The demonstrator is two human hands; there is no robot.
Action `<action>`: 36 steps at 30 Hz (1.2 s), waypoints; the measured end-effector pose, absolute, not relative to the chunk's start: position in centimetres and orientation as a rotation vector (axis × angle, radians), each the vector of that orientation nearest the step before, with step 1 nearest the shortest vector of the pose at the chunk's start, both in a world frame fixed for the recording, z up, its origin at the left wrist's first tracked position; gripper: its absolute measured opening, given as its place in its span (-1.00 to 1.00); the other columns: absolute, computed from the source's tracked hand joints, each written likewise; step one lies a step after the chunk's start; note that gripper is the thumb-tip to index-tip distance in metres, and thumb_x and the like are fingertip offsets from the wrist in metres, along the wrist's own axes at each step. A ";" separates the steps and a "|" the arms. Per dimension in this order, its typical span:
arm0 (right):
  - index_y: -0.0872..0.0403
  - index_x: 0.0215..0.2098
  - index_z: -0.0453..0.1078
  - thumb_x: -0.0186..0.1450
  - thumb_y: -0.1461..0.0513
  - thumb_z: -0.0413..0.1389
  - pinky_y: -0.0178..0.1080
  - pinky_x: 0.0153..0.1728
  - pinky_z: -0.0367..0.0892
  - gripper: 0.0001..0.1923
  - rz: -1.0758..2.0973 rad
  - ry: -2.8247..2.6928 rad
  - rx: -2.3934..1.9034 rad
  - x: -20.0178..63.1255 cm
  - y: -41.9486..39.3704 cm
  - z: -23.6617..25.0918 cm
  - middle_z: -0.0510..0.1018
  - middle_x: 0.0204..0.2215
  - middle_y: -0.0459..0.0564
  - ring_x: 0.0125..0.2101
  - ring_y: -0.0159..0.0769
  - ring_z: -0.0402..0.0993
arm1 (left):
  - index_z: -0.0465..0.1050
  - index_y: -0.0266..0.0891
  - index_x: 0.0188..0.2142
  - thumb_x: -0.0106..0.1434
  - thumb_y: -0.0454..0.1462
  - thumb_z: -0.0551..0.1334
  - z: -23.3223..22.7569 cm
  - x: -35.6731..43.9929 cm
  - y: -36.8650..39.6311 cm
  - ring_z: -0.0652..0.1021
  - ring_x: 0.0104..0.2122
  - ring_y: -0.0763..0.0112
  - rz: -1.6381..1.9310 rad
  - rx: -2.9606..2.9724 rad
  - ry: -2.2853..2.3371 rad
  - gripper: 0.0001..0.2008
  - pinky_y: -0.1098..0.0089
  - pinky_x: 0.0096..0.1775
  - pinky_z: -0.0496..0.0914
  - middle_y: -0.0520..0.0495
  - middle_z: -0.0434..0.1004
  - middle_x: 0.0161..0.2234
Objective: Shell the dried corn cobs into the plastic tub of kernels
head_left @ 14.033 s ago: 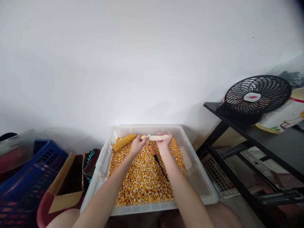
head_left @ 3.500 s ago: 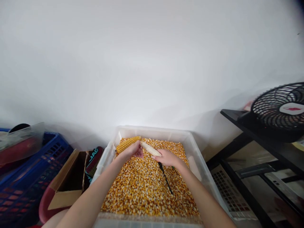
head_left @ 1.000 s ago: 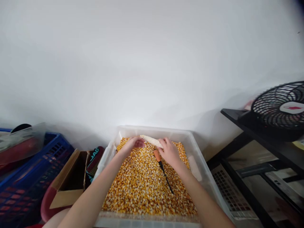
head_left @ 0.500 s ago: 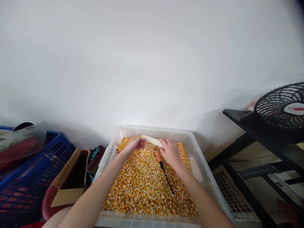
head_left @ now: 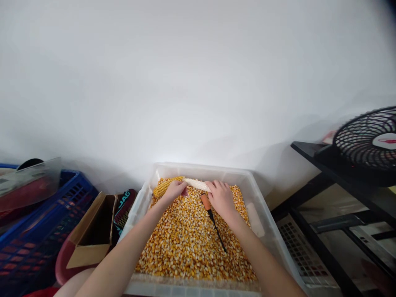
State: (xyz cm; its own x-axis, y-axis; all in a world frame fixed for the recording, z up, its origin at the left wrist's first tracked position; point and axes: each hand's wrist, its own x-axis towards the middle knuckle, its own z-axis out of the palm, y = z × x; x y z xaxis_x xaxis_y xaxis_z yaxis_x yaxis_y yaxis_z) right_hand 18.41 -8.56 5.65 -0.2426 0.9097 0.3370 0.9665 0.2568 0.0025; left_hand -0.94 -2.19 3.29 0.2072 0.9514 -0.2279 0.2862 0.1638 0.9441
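Handling now: pale cob point(head_left: 196, 184), near bare by the look of it, held above the kernels point(head_left: 192, 231) toward the back of the tub point(head_left: 216, 172), right end slightly nearer than left.
Left hand point(head_left: 174, 190): fingers curled, tips at the left end of the cob; seems to touch, but pinching or just rubbing, cannot tell.
Right hand point(head_left: 223, 199): clasps the right end of the cob, fingers bent over, thumb on the near side.
Full ear point(head_left: 163, 187): yellow, lies back left in the tub, partly hidden behind the left hand; not gripped as far as visible.
Orange-handled tool point(head_left: 206, 202): lies loose on the kernels, handle just beside the right hand, dark shaft pointing toward the near side.
Step, judged: likely last cleaning of the cob, working at the left tip; full ear not yet started.
Next move, judged: calls for steady right grip, a turn to check the hidden side for leftovers, then setting the cob apart from the kernels, freeing both hands for ear and tool.
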 end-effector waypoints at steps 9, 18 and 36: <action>0.02 -0.04 0.31 0.23 0.33 0.01 -0.20 -0.23 0.04 -0.68 -0.317 -2.234 -1.779 18.8 -8.7 6.3 0.40 -0.27 0.04 -0.22 -0.19 0.25 | 0.44 -0.30 -0.46 0.12 -0.09 0.03 3.2 -2.0 -1.6 0.49 -0.53 0.39 0.734 1.061 1.116 -0.65 0.39 -0.33 0.34 -0.11 0.51 -0.55; 0.02 -0.04 0.31 0.24 0.32 0.00 -0.19 -0.22 0.04 -0.68 -0.339 -2.253 -1.750 18.6 -8.6 5.7 0.40 -0.27 0.04 -0.22 -0.18 0.24 | 0.46 -0.29 -0.48 0.12 -0.09 0.02 3.1 -2.0 -1.6 0.47 -0.53 0.42 0.686 1.030 1.148 -0.64 0.43 -0.36 0.32 -0.10 0.50 -0.56; 0.03 -0.04 0.32 0.23 0.32 0.00 -0.19 -0.20 0.03 -0.68 -0.342 -2.249 -1.736 18.6 -8.6 5.5 0.41 -0.28 0.06 -0.22 -0.17 0.24 | 0.42 -0.28 -0.46 0.10 -0.12 0.01 2.1 -1.9 -1.0 0.47 -0.54 0.42 0.647 0.991 1.116 -0.68 0.41 -0.37 0.31 -0.09 0.49 -0.57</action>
State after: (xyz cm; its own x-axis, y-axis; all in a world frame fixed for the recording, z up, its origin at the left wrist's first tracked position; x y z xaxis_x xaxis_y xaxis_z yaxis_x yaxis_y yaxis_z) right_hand 18.58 -8.63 5.52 -0.2397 0.9019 0.3593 0.9679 0.2506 0.0166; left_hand -1.86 -1.04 2.06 0.3356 0.8388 -0.4288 0.0444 0.4406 0.8966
